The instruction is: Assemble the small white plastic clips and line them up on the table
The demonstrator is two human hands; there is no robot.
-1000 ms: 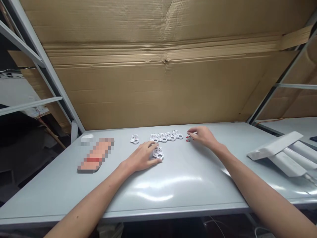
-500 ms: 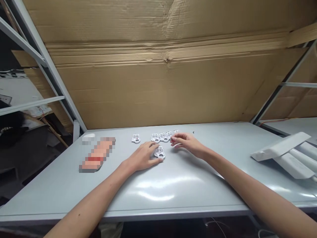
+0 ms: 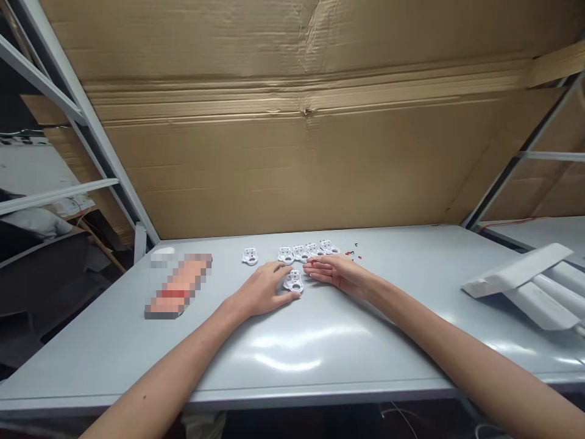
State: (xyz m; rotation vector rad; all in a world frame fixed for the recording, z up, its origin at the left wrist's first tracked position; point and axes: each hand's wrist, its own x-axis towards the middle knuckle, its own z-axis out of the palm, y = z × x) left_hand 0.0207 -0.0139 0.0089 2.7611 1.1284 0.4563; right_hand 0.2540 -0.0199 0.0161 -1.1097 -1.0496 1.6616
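Now my right hand [image 3: 336,272] (can't tell its grip) has neared the white part [image 3: 293,278] my left hand [image 3: 264,289] grasps, so work seemingly centres there.

My bare left forearm [image 3: 187,356] slanted in over the near edge of the tabletop [image 3: 388,363], left of its middle, and my left hand [image 3: 261,289] lay low, its fingers [image 3: 276,266] and thumb [image 3: 287,298] held apart in a wide C. My bare right forearm [image 3: 434,326] crossed that same edge well to the right, the right hand [image 3: 347,274] angled toward the left one, its fingers nearly straight and close together.
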